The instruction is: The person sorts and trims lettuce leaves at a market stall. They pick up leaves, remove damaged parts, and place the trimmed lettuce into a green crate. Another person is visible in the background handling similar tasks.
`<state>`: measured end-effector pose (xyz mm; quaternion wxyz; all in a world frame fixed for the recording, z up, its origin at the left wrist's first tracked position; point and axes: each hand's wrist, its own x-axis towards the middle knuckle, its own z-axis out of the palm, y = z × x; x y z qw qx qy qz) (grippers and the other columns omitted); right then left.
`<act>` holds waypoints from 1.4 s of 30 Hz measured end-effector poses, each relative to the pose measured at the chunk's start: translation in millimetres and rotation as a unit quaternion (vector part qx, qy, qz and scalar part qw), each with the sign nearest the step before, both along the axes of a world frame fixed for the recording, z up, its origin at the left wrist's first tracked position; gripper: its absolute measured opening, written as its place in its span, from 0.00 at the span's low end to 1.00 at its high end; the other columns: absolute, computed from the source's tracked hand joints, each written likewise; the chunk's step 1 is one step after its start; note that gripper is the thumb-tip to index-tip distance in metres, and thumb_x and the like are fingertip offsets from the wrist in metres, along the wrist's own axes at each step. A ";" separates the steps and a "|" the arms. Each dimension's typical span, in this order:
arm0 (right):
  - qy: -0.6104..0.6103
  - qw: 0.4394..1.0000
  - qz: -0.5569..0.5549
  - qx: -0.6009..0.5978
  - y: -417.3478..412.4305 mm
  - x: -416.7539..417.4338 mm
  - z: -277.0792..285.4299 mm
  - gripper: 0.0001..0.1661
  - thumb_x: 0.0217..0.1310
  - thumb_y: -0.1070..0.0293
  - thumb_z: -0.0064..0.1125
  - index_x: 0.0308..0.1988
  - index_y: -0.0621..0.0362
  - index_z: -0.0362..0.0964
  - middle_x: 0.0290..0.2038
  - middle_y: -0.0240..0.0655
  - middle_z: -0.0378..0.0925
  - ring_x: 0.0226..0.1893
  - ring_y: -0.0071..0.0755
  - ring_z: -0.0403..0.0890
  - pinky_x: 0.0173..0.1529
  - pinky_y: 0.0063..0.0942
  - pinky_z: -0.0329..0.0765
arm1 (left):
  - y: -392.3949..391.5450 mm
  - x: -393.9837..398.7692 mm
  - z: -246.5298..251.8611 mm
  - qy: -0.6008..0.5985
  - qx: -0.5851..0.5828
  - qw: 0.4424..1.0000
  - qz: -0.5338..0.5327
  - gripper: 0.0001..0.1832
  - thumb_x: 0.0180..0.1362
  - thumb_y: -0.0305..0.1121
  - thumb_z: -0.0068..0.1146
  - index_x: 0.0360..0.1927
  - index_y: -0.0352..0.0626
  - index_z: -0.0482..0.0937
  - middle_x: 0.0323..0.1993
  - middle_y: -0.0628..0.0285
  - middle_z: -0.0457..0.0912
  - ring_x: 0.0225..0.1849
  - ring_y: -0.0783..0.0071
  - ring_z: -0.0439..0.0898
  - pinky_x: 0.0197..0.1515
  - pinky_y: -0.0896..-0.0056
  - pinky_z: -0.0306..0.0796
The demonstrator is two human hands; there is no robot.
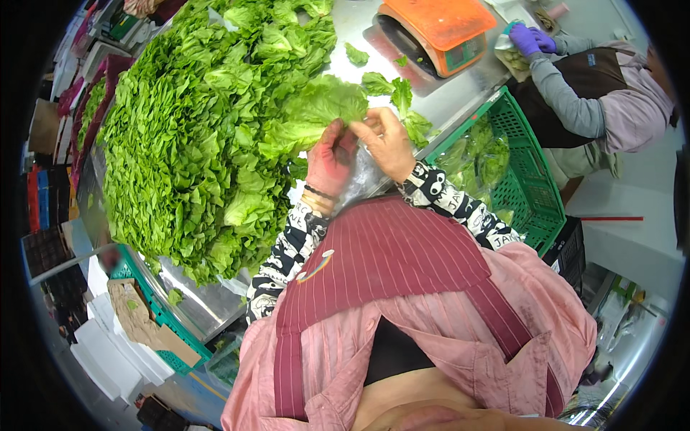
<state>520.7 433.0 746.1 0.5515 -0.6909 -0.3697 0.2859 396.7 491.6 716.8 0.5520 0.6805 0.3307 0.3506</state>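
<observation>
My left hand (330,161) grips the base of a leafy green lettuce (323,105), whose leaves spread away from me over the table. From the other side, the thumb and fingers of my right hand (389,143) pinch at that same base. A large heap of green lettuce (188,145) covers the table to my left, touching the held leaves. Several loose lettuce leaves (401,97) lie on the metal table just beyond my right hand. Clear plastic (362,172) rests beneath my hands, partly hidden by them.
An orange weighing scale (439,24) stands at the far right of the metal table (345,40). Beside my right arm, a green plastic crate (531,178) holds bagged lettuce (477,153). A co-worker's purple-gloved hands (531,40) hold a bag. Another green crate (183,355) with cardboard sits lower left.
</observation>
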 end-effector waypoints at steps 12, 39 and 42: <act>-0.160 0.985 0.000 0.067 13.4 -12.5 -7.9 0.08 0.60 0.71 0.56 0.32 0.64 0.67 0.25 0.40 0.73 0.24 0.38 0.77 0.29 0.32 0.74 | 5.3 5.7 -11.1 -0.291 -0.378 0.879 -0.003 0.13 0.67 0.33 0.47 0.49 0.38 0.76 0.41 0.63 0.77 0.42 0.77 0.73 0.48 0.77 0.70; -0.155 0.968 0.193 0.026 31.4 30.6 23.8 0.40 0.44 0.52 0.67 0.56 0.55 0.65 0.54 0.51 0.61 0.54 0.52 0.67 0.59 0.41 0.65 | -1.6 32.0 -15.9 0.128 -0.001 0.981 -0.148 0.33 0.56 0.27 0.55 0.65 0.39 0.55 0.62 0.48 0.62 0.62 0.60 0.67 0.61 0.59 0.63; -0.153 0.978 0.134 0.050 41.9 57.2 20.6 0.23 0.44 0.62 0.65 0.42 0.58 0.71 0.40 0.44 0.73 0.42 0.42 0.77 0.49 0.37 0.73 | 4.1 33.5 40.9 -0.051 -0.324 0.929 -0.169 0.46 0.46 0.22 0.67 0.66 0.37 0.50 0.57 0.43 0.66 0.51 0.61 0.76 0.48 0.67 0.75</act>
